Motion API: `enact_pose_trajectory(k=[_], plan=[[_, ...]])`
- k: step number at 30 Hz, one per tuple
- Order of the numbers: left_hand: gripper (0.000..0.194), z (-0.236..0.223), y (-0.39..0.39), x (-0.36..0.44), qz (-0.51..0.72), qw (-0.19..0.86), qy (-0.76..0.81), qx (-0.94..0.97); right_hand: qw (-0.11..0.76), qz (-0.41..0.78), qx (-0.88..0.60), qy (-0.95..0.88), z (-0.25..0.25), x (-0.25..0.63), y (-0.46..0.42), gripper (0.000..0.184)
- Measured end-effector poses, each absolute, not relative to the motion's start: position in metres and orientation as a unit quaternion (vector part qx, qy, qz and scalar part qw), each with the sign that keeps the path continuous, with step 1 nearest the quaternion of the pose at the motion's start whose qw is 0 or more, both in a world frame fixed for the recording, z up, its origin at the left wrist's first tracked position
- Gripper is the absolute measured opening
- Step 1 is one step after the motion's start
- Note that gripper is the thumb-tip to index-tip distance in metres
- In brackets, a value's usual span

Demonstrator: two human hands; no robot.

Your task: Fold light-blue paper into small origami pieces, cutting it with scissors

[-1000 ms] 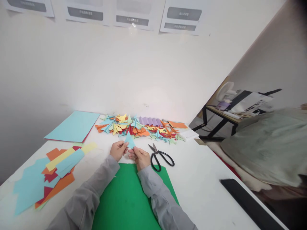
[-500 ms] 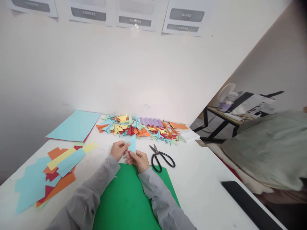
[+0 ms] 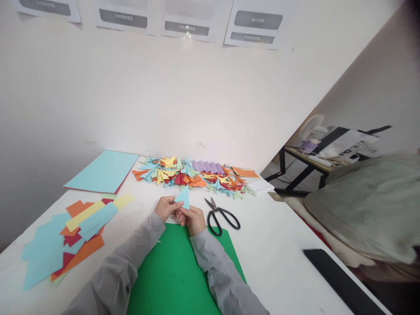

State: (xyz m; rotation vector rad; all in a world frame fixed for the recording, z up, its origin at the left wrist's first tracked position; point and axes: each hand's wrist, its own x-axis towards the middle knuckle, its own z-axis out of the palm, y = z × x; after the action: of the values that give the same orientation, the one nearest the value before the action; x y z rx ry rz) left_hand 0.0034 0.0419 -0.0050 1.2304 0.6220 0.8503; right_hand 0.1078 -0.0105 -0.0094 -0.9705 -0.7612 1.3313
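Note:
A small light-blue folded paper [image 3: 183, 197], pointed at the top, is held up between my two hands. My left hand [image 3: 166, 207] pinches its left side with thumb and fingers. At its lower right edge, my right hand [image 3: 194, 218] is closed on the same paper, thumb in front. Both hands hover just past the far edge of a green sheet [image 3: 170, 271]. Black-handled scissors [image 3: 216, 214] lie partly open right of my right hand. Behind the hands spreads a heap of small folded paper pieces [image 3: 180, 175] in several colours, some shaped like planes.
Loose paper scraps [image 3: 49, 245] cover the table's left side. Farther back lies a large light-blue sheet [image 3: 103, 170] over a red one. A pleated purple paper [image 3: 207, 167] and an orange stack [image 3: 246, 172] rest by the wall. A black strip [image 3: 341, 280] lies right; beyond sits another person [image 3: 367, 205].
The blue paper has turned in my hands, its tip swinging to the right. My hands have drawn closer together around it. The view has shifted slightly.

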Motion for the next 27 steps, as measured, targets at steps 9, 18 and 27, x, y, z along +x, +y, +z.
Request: enact_pose_trajectory(k=[9,18,27], plan=[[0.037,0.004,0.038,0.003,0.371,0.722,0.285,0.51,0.619,0.571,-0.418,-0.341,-0.005,0.105,-0.013,0.017],[0.042,0.005,0.038,0.002,0.345,0.68,0.308,0.569,0.609,0.555,-0.444,-0.352,-0.013,0.106,-0.011,0.024],[0.032,0.003,0.038,0.004,0.334,0.672,0.281,0.599,0.598,0.534,-0.468,-0.372,-0.011,0.103,-0.011,0.032]])
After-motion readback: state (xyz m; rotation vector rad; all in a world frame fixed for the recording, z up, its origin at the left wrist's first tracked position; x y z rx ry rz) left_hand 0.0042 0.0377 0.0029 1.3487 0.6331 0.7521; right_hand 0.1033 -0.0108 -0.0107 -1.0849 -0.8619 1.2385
